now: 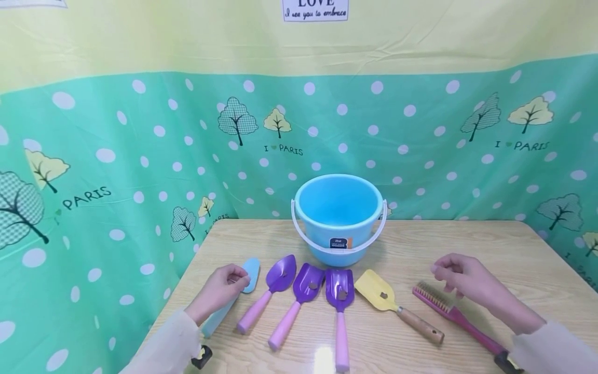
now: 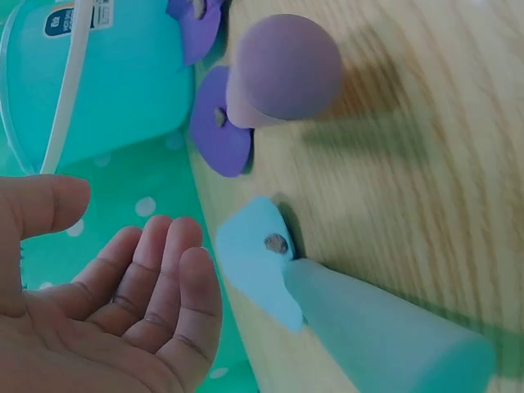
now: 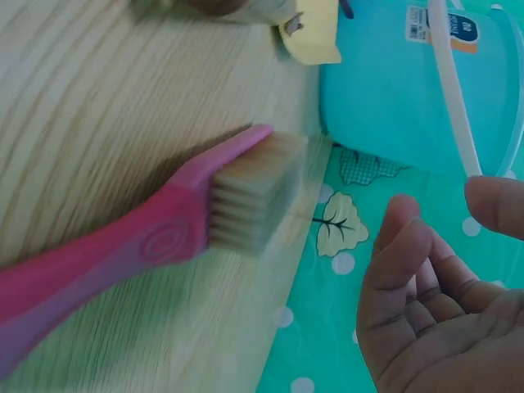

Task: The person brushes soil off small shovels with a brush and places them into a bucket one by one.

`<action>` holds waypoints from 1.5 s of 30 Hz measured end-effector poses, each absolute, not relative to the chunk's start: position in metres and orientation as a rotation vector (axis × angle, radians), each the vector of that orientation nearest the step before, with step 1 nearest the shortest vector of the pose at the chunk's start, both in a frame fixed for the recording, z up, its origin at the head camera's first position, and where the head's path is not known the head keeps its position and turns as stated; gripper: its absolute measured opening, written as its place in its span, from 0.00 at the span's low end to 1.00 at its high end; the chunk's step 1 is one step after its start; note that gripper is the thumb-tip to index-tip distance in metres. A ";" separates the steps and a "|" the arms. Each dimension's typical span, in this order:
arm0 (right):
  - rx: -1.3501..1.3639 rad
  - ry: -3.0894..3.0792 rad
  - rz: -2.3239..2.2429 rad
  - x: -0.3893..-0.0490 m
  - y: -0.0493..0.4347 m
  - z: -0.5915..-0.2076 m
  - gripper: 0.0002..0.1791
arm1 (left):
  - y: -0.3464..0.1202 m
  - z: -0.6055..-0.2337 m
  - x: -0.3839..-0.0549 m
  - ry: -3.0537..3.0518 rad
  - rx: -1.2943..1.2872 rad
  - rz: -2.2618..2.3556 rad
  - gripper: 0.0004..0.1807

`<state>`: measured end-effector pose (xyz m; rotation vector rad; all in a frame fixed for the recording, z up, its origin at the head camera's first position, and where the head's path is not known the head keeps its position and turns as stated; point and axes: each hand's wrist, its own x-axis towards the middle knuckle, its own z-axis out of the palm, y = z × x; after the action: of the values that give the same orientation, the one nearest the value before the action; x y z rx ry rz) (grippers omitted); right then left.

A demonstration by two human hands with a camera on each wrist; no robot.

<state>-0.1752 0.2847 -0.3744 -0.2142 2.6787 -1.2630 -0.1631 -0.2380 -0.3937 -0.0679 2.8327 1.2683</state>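
My left hand point(image 1: 218, 292) hovers over a light blue toy shovel point(image 1: 253, 271), its fingers loosely bent with nothing in them. In the left wrist view the palm point(image 2: 106, 336) faces up beside that shovel's blade. My right hand point(image 1: 474, 280) hangs above a pink-handled brush point(image 1: 474, 328) with pale bristles; its fingers are relaxed and hold nothing. The right wrist view shows the brush head point(image 3: 254, 196) apart from the fingers. Between the hands lie three purple shovels with pink handles, the left one point(image 1: 281, 275), the middle one point(image 1: 286, 326) and the right one point(image 1: 341, 332).
A yellow shovel point(image 1: 374, 291) with a wooden handle lies left of the brush. Behind the tools a blue bucket point(image 1: 322, 236) stands upright, its white handle point(image 1: 379, 228) hanging down in front. A green and yellow printed curtain point(image 1: 402, 130) hangs behind the wooden table point(image 1: 448, 239).
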 end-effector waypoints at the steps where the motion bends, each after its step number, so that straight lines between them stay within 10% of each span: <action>1: -0.212 2.685 -1.247 -0.174 0.285 -0.375 0.28 | -0.239 -0.394 -0.162 2.843 -0.067 1.246 0.11; 45: -0.120 2.689 -0.575 -0.152 0.316 -0.416 0.36 | -0.277 -0.417 -0.141 2.940 -0.111 0.635 0.23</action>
<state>-0.1519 0.3161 -0.4160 -0.1203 2.6891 -0.5748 -0.1413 -0.2766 -0.4172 -0.1113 2.9398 0.6350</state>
